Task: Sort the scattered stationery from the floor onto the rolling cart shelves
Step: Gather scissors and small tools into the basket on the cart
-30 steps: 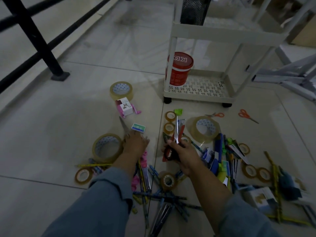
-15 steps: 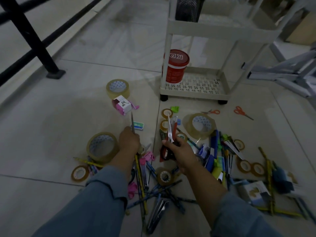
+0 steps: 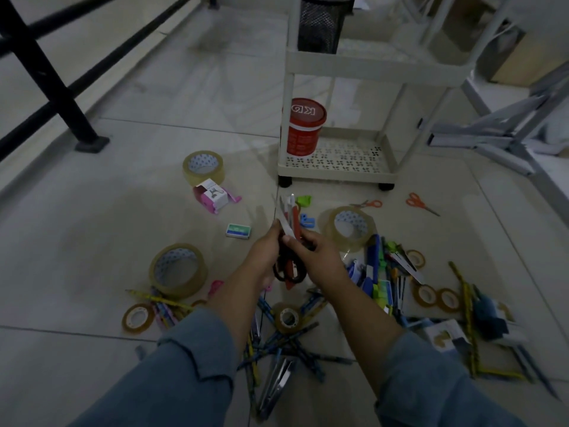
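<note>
My left hand (image 3: 264, 252) and my right hand (image 3: 311, 252) meet above the floor, both closed around a bundle of scissors (image 3: 291, 218) with blades pointing up and dark and red handles below. A white rolling cart (image 3: 338, 172) stands just beyond, with a red tub (image 3: 304, 127) on its bottom shelf and a black mesh cup (image 3: 320, 23) on an upper shelf. Pens, pencils and small tape rings lie scattered under and right of my arms. Two orange scissors (image 3: 420, 203) lie near the cart's wheel.
Large tape rolls lie at left (image 3: 178, 271), far left (image 3: 203, 166) and right (image 3: 349, 226). A pink box (image 3: 214, 195) and a green eraser box (image 3: 238, 230) sit between them. A black railing post (image 3: 61, 97) stands at left; grey metal frames (image 3: 508, 134) at right.
My left hand lifted a pair of scissors off the floor and brought it rightwards to join the scissors in my right hand. Both hands rose towards the cart.
</note>
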The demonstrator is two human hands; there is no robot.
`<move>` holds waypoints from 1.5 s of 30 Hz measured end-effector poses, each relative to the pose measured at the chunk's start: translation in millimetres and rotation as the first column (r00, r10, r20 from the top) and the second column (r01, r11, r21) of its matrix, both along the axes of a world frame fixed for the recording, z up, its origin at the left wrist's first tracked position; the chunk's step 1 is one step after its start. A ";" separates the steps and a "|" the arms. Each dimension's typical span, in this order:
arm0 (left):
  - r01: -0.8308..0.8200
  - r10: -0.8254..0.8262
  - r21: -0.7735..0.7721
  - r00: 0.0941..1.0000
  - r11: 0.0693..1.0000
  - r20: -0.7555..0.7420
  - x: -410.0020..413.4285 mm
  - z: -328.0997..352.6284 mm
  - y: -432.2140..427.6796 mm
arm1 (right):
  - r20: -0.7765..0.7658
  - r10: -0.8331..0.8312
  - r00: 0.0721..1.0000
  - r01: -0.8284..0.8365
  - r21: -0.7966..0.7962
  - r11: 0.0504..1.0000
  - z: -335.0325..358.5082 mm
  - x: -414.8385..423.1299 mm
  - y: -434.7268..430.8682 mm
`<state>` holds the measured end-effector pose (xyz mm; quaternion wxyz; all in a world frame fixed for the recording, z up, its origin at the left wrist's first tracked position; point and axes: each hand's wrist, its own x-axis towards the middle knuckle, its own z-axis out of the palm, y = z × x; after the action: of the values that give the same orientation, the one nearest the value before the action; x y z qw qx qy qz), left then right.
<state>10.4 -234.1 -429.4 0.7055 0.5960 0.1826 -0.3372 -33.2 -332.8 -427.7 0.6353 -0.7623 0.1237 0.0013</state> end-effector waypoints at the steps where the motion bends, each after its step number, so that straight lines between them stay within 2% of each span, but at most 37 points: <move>1: 0.001 -0.003 -0.040 0.999 0.999 -0.036 -1.9 0.1 -3.1 | -0.007 -0.016 1.000 0.016 -0.027 1.000 0.3 0.7 2.1; 4: -0.032 0.018 -0.155 0.996 0.987 -0.088 -5.6 2.6 -11.3 | -0.063 -0.055 0.996 0.052 -0.042 0.998 -2.3 2.6 4.6; 9: -0.029 0.021 -0.124 0.998 0.992 -0.067 2.4 9.8 -19.6 | -0.187 -0.027 0.982 0.050 0.117 0.992 6.3 10.4 -10.4; 13: -0.007 0.007 -0.088 1.000 0.996 -0.005 23.2 45.1 -32.0 | -0.249 0.052 0.967 -0.038 0.062 0.997 45.8 29.3 -31.5; 16: 0.009 -0.006 -0.064 0.999 0.998 0.046 32.8 101.9 -45.4 | -0.265 0.098 0.959 -0.093 0.030 0.995 106.3 33.0 -52.2; 19: 0.041 -0.040 -0.022 0.999 0.999 0.013 40.2 170.1 -61.0 | -0.301 0.174 0.938 -0.183 -0.002 0.983 172.5 27.9 -63.0; 22: 0.077 -0.077 -0.002 0.996 0.997 -0.053 46.8 243.8 -64.5 | -0.304 0.139 0.943 -0.135 0.034 0.990 241.0 23.9 -65.5; 26: 0.104 -0.102 0.077 0.994 0.992 -0.033 46.7 350.5 -62.8 | -0.330 0.133 0.935 -0.104 0.104 0.989 352.0 19.2 -66.1; 30: 0.200 -0.207 0.097 0.976 0.975 0.067 55.4 461.7 -71.4 | -0.307 0.101 0.946 -0.064 0.128 0.990 461.6 25.9 -73.6; 32: 0.261 -0.284 0.163 0.950 0.951 0.133 67.5 511.3 -80.0 | -0.278 0.076 0.958 -0.041 0.129 0.991 503.9 37.3 -85.9; 35: 0.317 -0.388 0.264 0.874 0.911 0.291 91.3 552.8 -101.2 | -0.242 0.011 0.970 0.004 0.060 0.998 547.0 61.9 -115.2; 37: 0.281 -0.432 0.372 0.796 0.885 0.425 99.6 566.8 -115.0 | -0.203 -0.049 0.978 0.037 -0.061 0.997 563.1 83.6 -141.7; 39: 0.162 -0.524 0.572 0.648 0.804 0.553 108.0 562.7 -128.1 | -0.147 -0.096 0.984 0.047 -0.308 0.950 568.7 106.5 -170.2; 40: 0.109 -0.604 0.680 0.576 0.725 0.551 113.3 554.7 -133.9 | -0.122 -0.093 0.988 0.031 -0.440 0.897 569.0 117.8 -182.9; 43: 0.116 -0.834 0.918 0.472 0.379 0.285 123.8 533.5 -146.3 | -0.113 -0.002 0.994 -0.080 -0.715 0.695 566.5 150.0 -208.3; 45: 0.099 -0.884 0.968 0.437 0.232 0.167 128.1 522.7 -151.5 | -0.152 0.079 0.985 -0.170 -0.809 0.562 565.1 171.7 -216.5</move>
<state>138.6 -385.7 93.3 0.1298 0.9588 -0.1953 -0.1602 138.5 -549.3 137.4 0.2019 -0.9752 0.0873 0.0261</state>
